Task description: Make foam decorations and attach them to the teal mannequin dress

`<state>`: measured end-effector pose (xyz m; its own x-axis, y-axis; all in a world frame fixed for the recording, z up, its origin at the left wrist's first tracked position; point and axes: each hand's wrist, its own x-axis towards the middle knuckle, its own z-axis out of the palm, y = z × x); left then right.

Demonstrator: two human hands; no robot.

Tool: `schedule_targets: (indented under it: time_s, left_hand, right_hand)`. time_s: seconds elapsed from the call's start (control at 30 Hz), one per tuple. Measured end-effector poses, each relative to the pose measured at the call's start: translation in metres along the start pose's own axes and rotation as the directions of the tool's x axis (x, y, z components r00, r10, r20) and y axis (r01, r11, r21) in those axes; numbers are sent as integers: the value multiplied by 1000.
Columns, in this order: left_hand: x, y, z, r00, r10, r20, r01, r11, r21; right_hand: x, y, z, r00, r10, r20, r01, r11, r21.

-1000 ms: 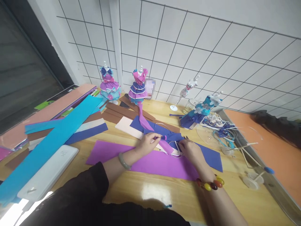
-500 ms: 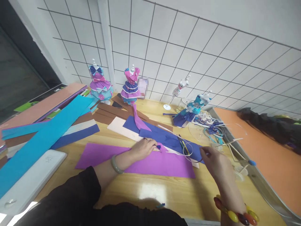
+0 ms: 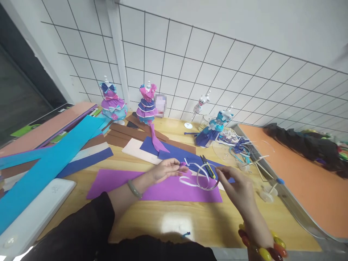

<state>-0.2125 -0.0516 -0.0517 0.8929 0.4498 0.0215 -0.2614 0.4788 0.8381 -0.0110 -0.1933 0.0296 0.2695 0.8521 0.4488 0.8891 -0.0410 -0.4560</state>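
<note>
My left hand (image 3: pixel 169 170) is closed in a pinch on a small purple crepe paper piece (image 3: pixel 183 164), above a long purple paper sheet (image 3: pixel 152 186). My right hand (image 3: pixel 239 183), fingertips together, grips a thin white ribbon (image 3: pixel 199 186) that hangs in loose loops. The ribbon's far end curls up close to my left fingertips; whether it touches them I cannot tell. Behind the loops, black-and-yellow snips (image 3: pixel 208 167) lie on dark blue paper strips (image 3: pixel 176 156). A cream strip (image 3: pixel 136 149) shows beneath the blue ones.
Along the wall stand small dress forms in paper dresses (image 3: pixel 113 103) and a bare white one (image 3: pixel 201 105). Ribbon scraps (image 3: pixel 236 141) and sticks on a round base (image 3: pixel 266 195) are at right. Turquoise strips (image 3: pixel 54 156) and a white device (image 3: pixel 40 210) lie left.
My right hand has come left, and the ribbon's loops now hang near my left hand. My left fingers have lifted slightly with the purple piece. The view has shifted a little.
</note>
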Motion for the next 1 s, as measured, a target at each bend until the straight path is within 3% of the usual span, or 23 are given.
schedule_targets:
  time_s: [0.07,0.13,0.27,0.4,0.53,0.67,0.77,0.83,0.9,0.93,1.0]
  left_hand:
    - [-3,6,3,987,-58,152,90,973,-211]
    - [-6,12,3,977,-53,205,120,937,-329]
    - [-7,23,-2,992,84,91,-31,882,-470]
    - [-11,44,-6,986,163,48,-126,891,-437]
    - [-18,66,-6,981,150,124,-109,950,-292]
    - [-22,75,-4,975,175,135,-136,957,-257]
    - [-22,76,1,979,161,124,-126,959,-255]
    - [-21,76,7,983,171,66,-146,947,-285]
    - [-20,76,14,979,203,-30,-202,925,-322]
    - [-19,77,17,976,206,-73,-219,916,-337]
    - [-18,77,21,969,203,-142,-242,899,-366]
  right_hand:
    - [-1,-9,9,994,-81,73,81,997,-7]
    - [-3,-16,18,983,-136,120,140,990,-22]
    - [-8,-17,29,981,-126,146,134,990,-47]
    - [-10,4,34,992,53,112,-43,995,-93]
    - [-12,33,36,948,282,150,-270,958,-97]
    - [-18,52,40,915,355,190,-341,934,-103]
    - [-20,57,46,947,290,137,-256,941,-221]
    - [-20,52,49,989,146,37,-130,952,-276]
    - [-18,41,50,999,-19,-27,12,970,-241]
    - [-17,34,50,997,-77,-17,72,980,-186]
    - [-15,19,50,981,-150,120,157,987,-44]
